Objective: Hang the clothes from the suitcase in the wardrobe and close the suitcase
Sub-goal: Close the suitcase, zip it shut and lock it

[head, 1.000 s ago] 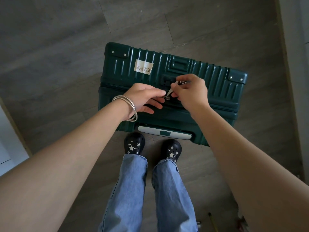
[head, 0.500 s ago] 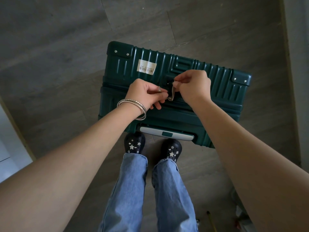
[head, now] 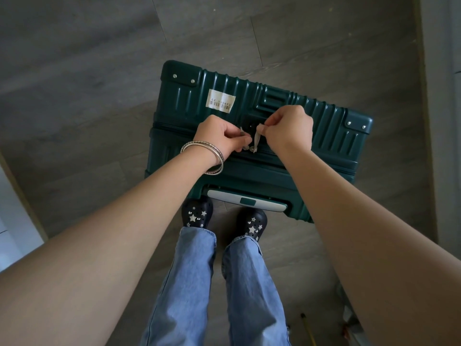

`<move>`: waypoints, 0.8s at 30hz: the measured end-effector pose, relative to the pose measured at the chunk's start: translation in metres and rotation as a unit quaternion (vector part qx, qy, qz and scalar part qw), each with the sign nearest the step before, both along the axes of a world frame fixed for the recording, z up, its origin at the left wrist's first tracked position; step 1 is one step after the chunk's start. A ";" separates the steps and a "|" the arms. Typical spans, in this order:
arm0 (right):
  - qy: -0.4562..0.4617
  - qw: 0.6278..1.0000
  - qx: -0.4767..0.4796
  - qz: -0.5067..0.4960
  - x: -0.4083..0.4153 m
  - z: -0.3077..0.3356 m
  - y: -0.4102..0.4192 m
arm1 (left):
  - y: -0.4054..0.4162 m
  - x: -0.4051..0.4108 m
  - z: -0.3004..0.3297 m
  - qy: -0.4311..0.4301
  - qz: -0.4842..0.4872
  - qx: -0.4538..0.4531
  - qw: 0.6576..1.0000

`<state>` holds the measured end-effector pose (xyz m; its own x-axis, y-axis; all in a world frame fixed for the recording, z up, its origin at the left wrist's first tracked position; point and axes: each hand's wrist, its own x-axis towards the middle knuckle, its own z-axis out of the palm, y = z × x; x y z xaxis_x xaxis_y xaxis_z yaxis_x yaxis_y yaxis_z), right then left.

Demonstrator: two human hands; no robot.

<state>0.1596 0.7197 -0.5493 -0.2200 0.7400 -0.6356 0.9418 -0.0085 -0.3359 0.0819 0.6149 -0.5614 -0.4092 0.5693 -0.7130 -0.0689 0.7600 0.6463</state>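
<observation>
Pinching zipper pulls (head: 255,141) atop suitcase (head: 324,126)

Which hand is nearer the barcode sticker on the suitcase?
Left. The left hand sits just below the sticker, pinching a zipper pull. The right hand is further along the suitcase, right of the sticker, pinching the other pull.

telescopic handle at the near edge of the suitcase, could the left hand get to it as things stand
Probably yes. The telescopic handle lies bare at the green suitcase's near edge, just in front of the shoes, with nothing over it. The left hand would first have to drop its zipper pull.
</observation>
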 end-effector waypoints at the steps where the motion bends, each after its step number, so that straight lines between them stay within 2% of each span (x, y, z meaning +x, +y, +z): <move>1: -0.002 1.000 -0.005 -0.006 -0.001 0.000 0.001 | 0.001 0.000 -0.001 0.001 0.001 -0.002 1.000; 10: -0.019 1.000 -0.014 0.006 -0.006 -0.003 0.006 | 0.004 0.000 -0.002 0.013 -0.017 -0.007 1.000; 14: 0.040 0.998 -0.013 0.052 0.008 0.005 0.006 | 0.010 0.004 -0.002 0.043 0.007 -0.007 0.999; 18: 0.128 0.988 -0.061 0.069 0.016 0.014 -0.006 | 0.016 0.009 0.000 0.069 0.024 -0.005 0.997; 20: 0.132 0.985 -0.060 0.089 0.017 0.013 -0.010 | 0.018 0.011 0.002 0.080 0.010 -0.004 0.997; 24: 0.128 0.990 -0.037 0.046 0.018 0.008 -0.006 | 0.013 0.010 0.006 0.071 0.018 0.024 0.997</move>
<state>0.1773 0.7139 -0.5418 -0.4458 0.6625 -0.6019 0.8237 0.0404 -0.5656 0.0919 0.6275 -0.5550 -0.5245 0.5852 -0.6185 -0.0005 0.7261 0.6875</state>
